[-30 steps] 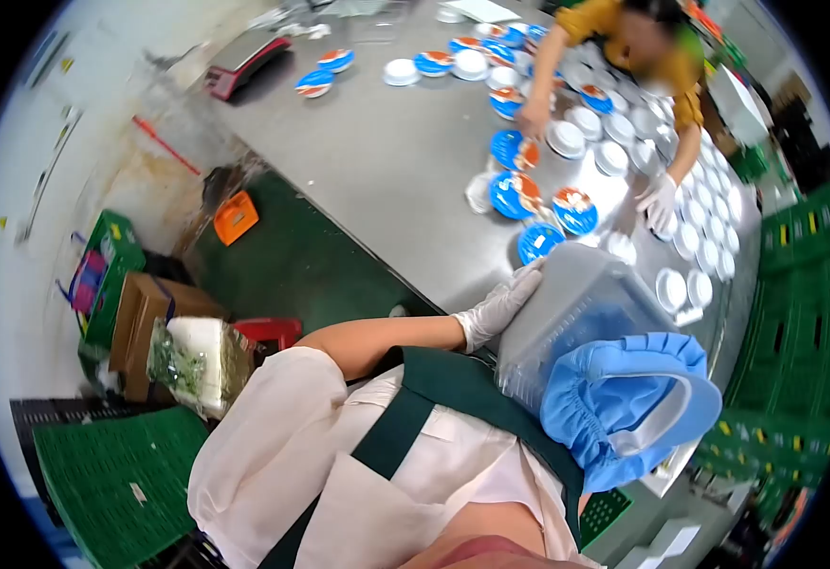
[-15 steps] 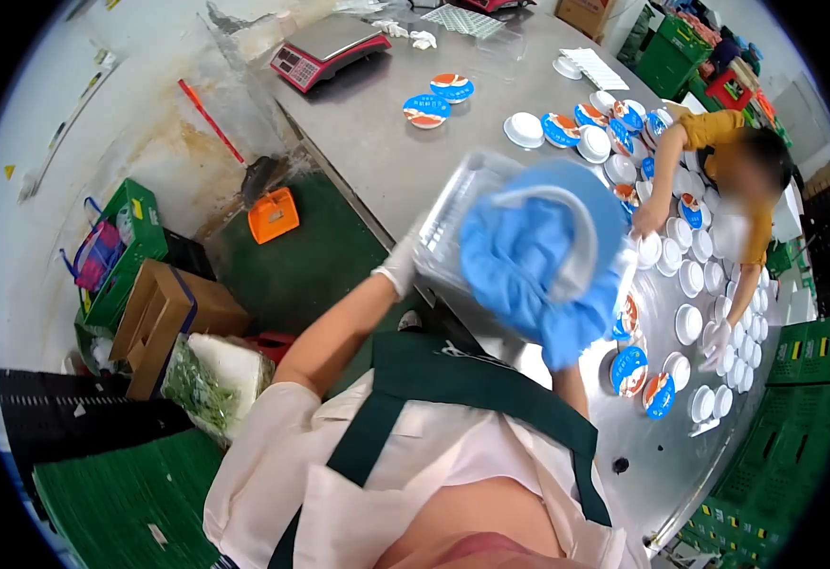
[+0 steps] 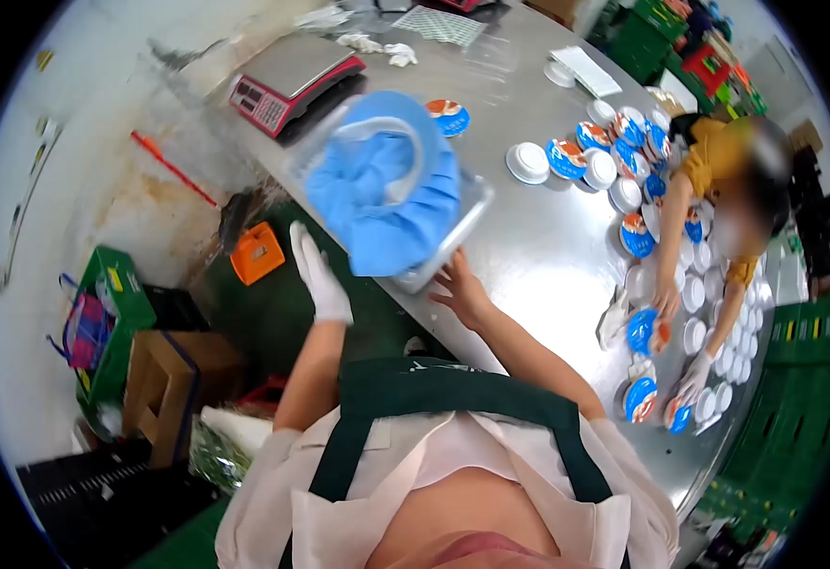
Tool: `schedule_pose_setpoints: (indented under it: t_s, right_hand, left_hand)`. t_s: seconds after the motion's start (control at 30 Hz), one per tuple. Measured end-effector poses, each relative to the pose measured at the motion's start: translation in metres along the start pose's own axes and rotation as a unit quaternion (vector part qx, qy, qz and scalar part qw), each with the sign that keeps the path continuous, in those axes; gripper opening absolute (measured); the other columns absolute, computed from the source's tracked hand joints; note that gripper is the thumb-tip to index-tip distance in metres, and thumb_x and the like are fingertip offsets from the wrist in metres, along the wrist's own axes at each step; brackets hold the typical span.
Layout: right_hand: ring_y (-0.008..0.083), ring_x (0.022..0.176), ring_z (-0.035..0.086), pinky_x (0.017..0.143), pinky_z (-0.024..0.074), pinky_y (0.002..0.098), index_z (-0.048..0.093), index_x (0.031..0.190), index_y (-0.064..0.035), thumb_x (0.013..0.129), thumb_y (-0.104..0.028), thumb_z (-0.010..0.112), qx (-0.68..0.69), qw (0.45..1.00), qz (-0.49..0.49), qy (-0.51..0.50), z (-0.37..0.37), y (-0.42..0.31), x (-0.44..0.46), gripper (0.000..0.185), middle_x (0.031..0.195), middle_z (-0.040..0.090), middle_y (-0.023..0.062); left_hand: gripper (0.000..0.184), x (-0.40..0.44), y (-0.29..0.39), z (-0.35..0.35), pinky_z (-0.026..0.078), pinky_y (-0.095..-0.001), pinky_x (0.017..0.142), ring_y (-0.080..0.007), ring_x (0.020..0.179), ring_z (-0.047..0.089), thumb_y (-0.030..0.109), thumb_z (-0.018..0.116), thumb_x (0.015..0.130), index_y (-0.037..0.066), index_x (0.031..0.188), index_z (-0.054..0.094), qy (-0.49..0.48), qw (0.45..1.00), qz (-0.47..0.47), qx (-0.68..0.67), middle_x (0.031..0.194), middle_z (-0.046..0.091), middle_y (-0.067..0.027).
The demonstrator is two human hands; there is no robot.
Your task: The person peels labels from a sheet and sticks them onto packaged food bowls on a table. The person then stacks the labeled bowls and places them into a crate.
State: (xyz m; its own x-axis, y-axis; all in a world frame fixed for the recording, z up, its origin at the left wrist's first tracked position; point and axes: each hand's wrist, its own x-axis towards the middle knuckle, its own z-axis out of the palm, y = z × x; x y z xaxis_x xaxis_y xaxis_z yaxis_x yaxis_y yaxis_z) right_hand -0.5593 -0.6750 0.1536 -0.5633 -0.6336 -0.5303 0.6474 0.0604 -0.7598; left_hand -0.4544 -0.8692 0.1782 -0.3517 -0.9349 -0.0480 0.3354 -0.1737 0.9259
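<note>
A clear plastic tray [image 3: 473, 216] stands at the left edge of the metal table, beside the scale. In it lies a blue cloth bundle [image 3: 382, 204] with a stiff, curved blue-and-white band. My right hand [image 3: 464, 292] is bare and at the tray's near right corner, fingers spread; whether the fingertips touch the rim I cannot tell. My left hand [image 3: 318, 277], in a white glove, is held out past the table edge, left of the tray, with its fingers straight and nothing in them. A round tub with a blue-and-orange label [image 3: 448, 118] sits just behind the tray.
A red scale [image 3: 294, 83] stands at the table's back left. Many white tubs [image 3: 527, 163], some with labels, cover the right side of the metal table [image 3: 538, 275]. Across it a co-worker in a yellow top [image 3: 719, 156] handles labelled tubs. An orange dustpan [image 3: 257, 254] lies on the floor.
The tray with the blue cloth has moved left and away, down beside the scale. Both my hands have come off its sides. The co-worker's hands have moved nearer to the front tubs.
</note>
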Motion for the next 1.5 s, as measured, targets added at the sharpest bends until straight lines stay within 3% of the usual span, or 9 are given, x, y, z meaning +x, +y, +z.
schedule_pose_setpoints:
  t_s: [0.17,0.23,0.37,0.57,0.7,0.77,0.9,1.1,1.5]
  right_hand:
    - [0.0317,0.142,0.029,0.107,0.0365,0.0513,-0.011,0.155,-0.0174,0.096,-0.06,0.042,-0.021,0.997,0.035,-0.064,0.047,-0.005,0.031,0.09,0.159,0.015,0.0149]
    - [0.0286,0.139,0.033,0.106,0.0394,0.0467,-0.009,0.155,-0.0174,0.097,-0.056,0.045,-0.096,0.987,0.04,-0.126,0.053,-0.005,0.042,0.089,0.158,0.02,0.014]
    - [0.0238,0.12,0.052,0.095,0.0466,0.0403,0.023,0.152,-0.0091,0.094,-0.035,0.058,-0.246,0.954,-0.015,-0.172,0.028,-0.008,0.07,0.072,0.141,0.045,0.0151]
    - [0.0216,0.111,0.053,0.089,0.0477,0.0362,0.035,0.143,-0.0069,0.094,-0.024,0.056,-0.258,0.957,-0.128,-0.025,0.002,-0.054,0.075,0.056,0.135,0.049,0.0097]
    - [0.0205,0.11,0.054,0.088,0.0484,0.0347,0.04,0.14,-0.0063,0.094,-0.021,0.055,-0.27,0.955,-0.122,-0.024,-0.009,-0.064,0.061,0.051,0.134,0.051,0.0098]
    - [0.0196,0.111,0.055,0.087,0.0487,0.0326,0.044,0.136,-0.0051,0.092,-0.02,0.057,-0.293,0.95,-0.107,-0.015,-0.025,-0.051,0.051,0.048,0.133,0.051,0.0113]
    - [0.0301,0.122,0.051,0.098,0.0436,0.0451,0.051,0.129,-0.0057,0.084,-0.015,0.065,-0.503,0.825,-0.236,0.104,-0.066,-0.003,0.003,0.048,0.133,0.051,0.0147]
    - [0.0258,0.14,0.033,0.113,0.0252,0.0504,0.05,0.134,-0.0138,0.084,-0.02,0.066,-0.652,0.684,-0.236,0.227,-0.112,0.046,-0.053,0.053,0.147,0.042,0.0069]
    - [0.0245,0.138,0.036,0.112,0.026,0.0487,0.053,0.129,-0.0133,0.087,-0.018,0.058,-0.63,0.666,-0.315,0.248,-0.122,0.054,-0.054,0.043,0.144,0.045,0.0067]
  left_hand:
    - [0.066,-0.042,-0.001,-0.008,0.028,-0.035,0.111,-0.0239,0.13,0.039,0.002,0.054,0.091,-0.003,0.148,0.02,-0.197,0.97,0.114,0.089,0.143,0.038,-0.0169]
    - [0.078,-0.029,0.008,0.004,0.033,-0.0354,0.108,-0.0243,0.123,0.045,-0.002,0.067,0.083,-0.004,0.146,0.021,-0.166,0.968,0.127,0.138,0.137,0.043,-0.0176]
    - [0.078,0.021,-0.018,-0.02,0.037,-0.0343,0.106,-0.0227,0.123,0.047,-0.001,0.073,0.081,0.002,0.145,0.028,-0.155,0.982,0.023,0.105,0.138,0.045,-0.0121]
    - [0.077,0.101,-0.008,-0.058,0.035,-0.034,0.11,-0.0201,0.127,0.046,-0.006,0.067,0.082,0.006,0.148,0.029,-0.206,0.97,-0.039,0.125,0.141,0.045,-0.0073]
    - [0.066,0.149,0.016,-0.042,0.034,-0.0342,0.11,-0.0228,0.13,0.044,-0.006,0.057,0.09,0.003,0.148,0.027,-0.132,0.977,0.071,0.154,0.145,0.041,-0.0111]
    - [0.06,0.168,0.007,-0.038,0.032,-0.0379,0.111,-0.0286,0.132,0.042,0.002,0.053,0.094,0.0,0.148,0.026,0.038,0.965,0.155,0.207,0.146,0.038,-0.019]
    - [0.085,0.123,0.037,0.019,0.024,-0.0474,0.115,-0.0404,0.141,0.025,0.019,0.072,0.084,-0.003,0.149,0.022,-0.013,0.801,0.408,0.439,0.153,0.02,-0.0281]
    - [0.111,0.156,0.016,0.066,0.019,-0.0517,0.116,-0.0459,0.141,0.014,0.027,0.086,0.071,-0.001,0.151,0.015,0.098,0.773,0.426,0.459,0.153,0.004,-0.0303]
    - [0.096,0.205,0.02,0.131,0.028,-0.0461,0.114,-0.0447,0.14,0.023,0.019,0.079,0.079,0.003,0.15,0.016,0.079,0.771,0.315,0.547,0.154,0.007,-0.0296]
